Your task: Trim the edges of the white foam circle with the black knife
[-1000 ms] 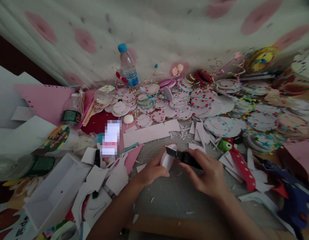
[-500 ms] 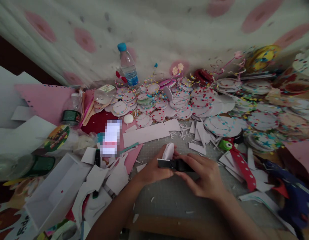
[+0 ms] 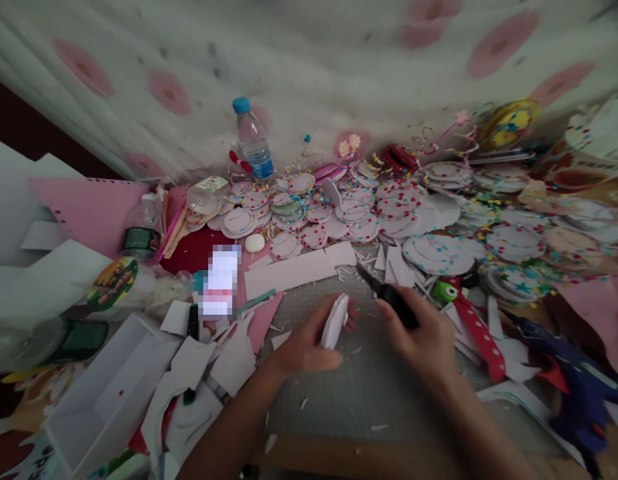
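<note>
My left hand (image 3: 311,340) is closed round a small white disc-shaped piece (image 3: 335,321), seen nearly edge-on with its rim turned up. Its exact make is unclear; it looks like layered paper or foam board. In my right hand (image 3: 426,340) is a black utility knife (image 3: 396,303), its dark blade pointing up and left, apart from the white piece. Both hands are above a grey cutting mat (image 3: 369,387). Beyond them lie a long white strip (image 3: 291,272) and small white offcuts (image 3: 361,259).
Stacks of confetti-edged discs (image 3: 353,203) line the back. A water bottle (image 3: 253,140) stands by the curtain. At left are a lit phone (image 3: 221,280), a white open box (image 3: 106,387) and paper scraps. At right lie a red dotted ribbon (image 3: 481,333) and a blue glue gun (image 3: 573,380).
My right hand has drawn the knife away from the white piece, to the right, and its blade now points forward. My left hand still holds the piece, now more in view.
</note>
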Motion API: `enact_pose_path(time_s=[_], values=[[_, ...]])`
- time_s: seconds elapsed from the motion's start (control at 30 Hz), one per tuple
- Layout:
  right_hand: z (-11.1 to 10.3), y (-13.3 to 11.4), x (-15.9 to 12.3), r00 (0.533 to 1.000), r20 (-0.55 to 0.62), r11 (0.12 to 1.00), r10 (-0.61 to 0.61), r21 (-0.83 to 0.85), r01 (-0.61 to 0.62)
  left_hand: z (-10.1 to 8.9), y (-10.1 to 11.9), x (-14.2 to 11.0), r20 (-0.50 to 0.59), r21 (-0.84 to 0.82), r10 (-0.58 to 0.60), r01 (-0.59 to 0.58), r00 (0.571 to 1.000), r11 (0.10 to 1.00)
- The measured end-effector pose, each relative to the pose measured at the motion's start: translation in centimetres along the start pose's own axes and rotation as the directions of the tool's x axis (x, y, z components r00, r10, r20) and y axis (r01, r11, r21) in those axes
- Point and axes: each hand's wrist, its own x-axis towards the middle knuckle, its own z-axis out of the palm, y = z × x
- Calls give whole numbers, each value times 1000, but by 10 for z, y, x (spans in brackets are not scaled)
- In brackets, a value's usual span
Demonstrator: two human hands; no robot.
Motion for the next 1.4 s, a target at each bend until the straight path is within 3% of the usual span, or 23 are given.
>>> enact_pose_path(time_s=[0.1, 0.2, 0.3, 0.4, 0.57, 0.93, 1.17, 1.27, 1.4], values=[[-3, 4, 2, 1000, -30, 1000, 1, 15, -1, 3, 3, 1, 4, -9, -5, 5, 1000, 1000], [-5, -4, 2, 981, 58, 977, -185, 120, 177, 4, 5, 1, -78, 34, -31, 34, 996, 999], [-6, -13, 2, 923, 128, 926, -363, 165, 341, 5, 1, 3, -177, 89, -12, 28, 984, 996], [-6, -17, 2, 889, 155, 898, -431, 172, 406, 4, -7, 6, -222, 149, 32, 2, 975, 989], [-7, -14, 1, 896, 146, 903, -420, 164, 397, 4, -13, 7, -239, 197, 34, 14, 971, 980], [-3, -14, -2, 934, 115, 940, -337, 91, 328, 5, 6, 4, -237, 118, -12, 41, 971, 992], [-1, 5, 2, 997, -43, 998, -67, -11, 66, 5, 6, 1, -243, 196, 51, -3, 969, 981], [-5, 3, 2, 988, 2, 986, -157, 66, 156, 5, 4, 2, -287, 208, 33, 29, 958, 978], [-6, -8, 1, 925, 104, 926, -364, 143, 349, 4, -4, 5, -358, 242, 84, 5, 930, 970]])
